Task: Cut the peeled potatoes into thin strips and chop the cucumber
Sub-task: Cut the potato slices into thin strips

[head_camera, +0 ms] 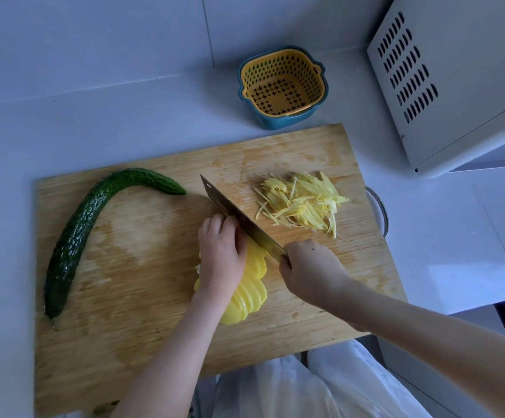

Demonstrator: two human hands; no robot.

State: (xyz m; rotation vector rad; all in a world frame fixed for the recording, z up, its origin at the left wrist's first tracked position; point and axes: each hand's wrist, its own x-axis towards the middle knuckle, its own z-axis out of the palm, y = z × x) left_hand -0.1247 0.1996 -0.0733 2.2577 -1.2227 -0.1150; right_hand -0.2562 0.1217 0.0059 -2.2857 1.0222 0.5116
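— Half the potato work looks done, I'd say. Where's the rest?

— Middle of the board: an overlapping row of thin pale-yellow potato slices (252,286), lying flat under the left hand (222,251). Its grip is curled, knuckles right beside the blade, fingertips pressing the slices down.

— And the knife?

— A broad steel cleaver (239,217), tip pointing away to the left, edge down at the far end of the row. The right hand (308,273) has its grip wrapped round the handle.

— So shredding is the step.

— I'd judge so. A loose heap of fine yellow potato strips (302,203) lies just past the blade. The next move calls for the left hand to inch back along the row while the cuts stay narrow. The long, curved dark-green cucumber (85,230) lies whole at the board's left side.

— What's underneath?

— A damp-stained bamboo chopping board (142,297) on a white bench (18,131). Behind it sits a yellow perforated colander nested in a blue basin (284,86). A white vented appliance (444,79) fills the right corner.
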